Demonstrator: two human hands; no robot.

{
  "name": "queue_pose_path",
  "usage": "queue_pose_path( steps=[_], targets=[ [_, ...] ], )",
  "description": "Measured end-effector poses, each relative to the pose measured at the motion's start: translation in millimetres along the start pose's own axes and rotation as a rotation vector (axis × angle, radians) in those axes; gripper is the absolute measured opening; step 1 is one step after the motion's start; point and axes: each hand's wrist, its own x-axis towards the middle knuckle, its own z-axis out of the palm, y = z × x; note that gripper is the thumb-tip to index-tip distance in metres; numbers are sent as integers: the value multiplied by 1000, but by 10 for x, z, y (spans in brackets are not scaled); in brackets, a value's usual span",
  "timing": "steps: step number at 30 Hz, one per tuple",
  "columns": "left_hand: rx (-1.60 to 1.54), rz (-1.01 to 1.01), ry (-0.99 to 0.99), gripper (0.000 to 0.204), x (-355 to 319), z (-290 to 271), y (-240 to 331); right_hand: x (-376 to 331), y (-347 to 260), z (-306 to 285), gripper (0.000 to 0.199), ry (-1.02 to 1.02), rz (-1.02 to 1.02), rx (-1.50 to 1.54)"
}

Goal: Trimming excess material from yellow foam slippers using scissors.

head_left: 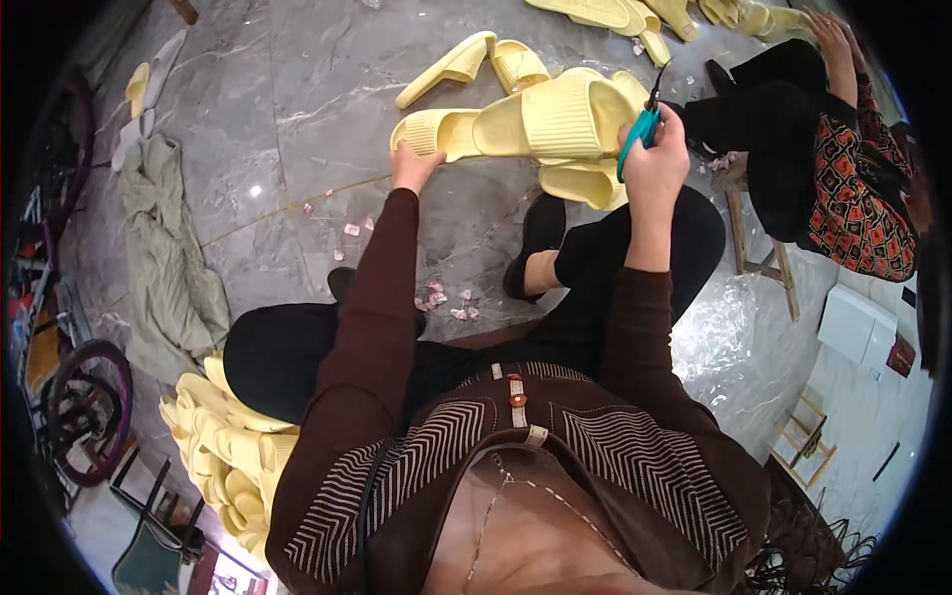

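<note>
Yellow slipper [458, 137], upper centre of the frame: its left end grasped between thumb and fingers of the left hand [418, 167], which cover part of the rim; its right end meets an overlapping neighbour, the join hard to make out. Teal-handled scissors [642, 137]: clasped in the fingers of the right hand [658, 164], dark tips toward the top of the frame (whether these fingers also touch the slippers beside them cannot be told). Grouped slippers [570, 114], yellow: between the hands, overlapping, the lower ones partly covered. Two loose slippers [451, 69], yellow: just above the group.

White box [858, 327], right edge: contents cannot be made out. Heaped slippers [233, 446], yellow: lower left, partly hidden by the wearer's leg and sleeve; what supports them cannot be seen.

Pink scraps [461, 300]: scattered on the grey floor [327, 59], centre. Clear plastic sheeting [719, 332]: right of centre, partly behind the wearer's knee. Grey-green cloth [171, 263]: crumpled, left. Dark-rimmed wheel [91, 412]: far left. Co-worker [863, 188] in a patterned top: upper right, hands near more yellow slippers cut off by the rim. Wooden stool [781, 273]: below, partly hidden.
</note>
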Motion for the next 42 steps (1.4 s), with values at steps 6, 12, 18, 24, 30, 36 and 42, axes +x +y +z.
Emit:
queue_pose_path(
  steps=[6, 12, 18, 24, 30, 36, 42],
  targets=[
    [-157, 109, 272, 68, -682, -357, 525, -46, 43, 111, 34, -28, 25, 103],
    [-264, 260, 535, 57, -1161, -750, 895, -134, 35, 377, 33, -86, -48, 348],
    [-417, 450, 698, 57, -1633, -1777, 959, 58, -140, 125, 36, -210, 18, 798],
    [-1169, 302, 191, 47, -1811, -2298, 708, -24, -360, -49, 38, -445, -49, 1048],
    [-1314, 253, 195, 53, -2097, -2396, 630, 23, -531, 405, 39, -537, -264, 950],
    [-1318, 250, 178, 53, -2009, -2349, 510, -241, -742, 585, 27, -551, -308, 818],
    [-1284, 245, 128, 57, -2066, -2273, 617, -176, -634, 606, 24, -626, -211, 675]
  ],
)
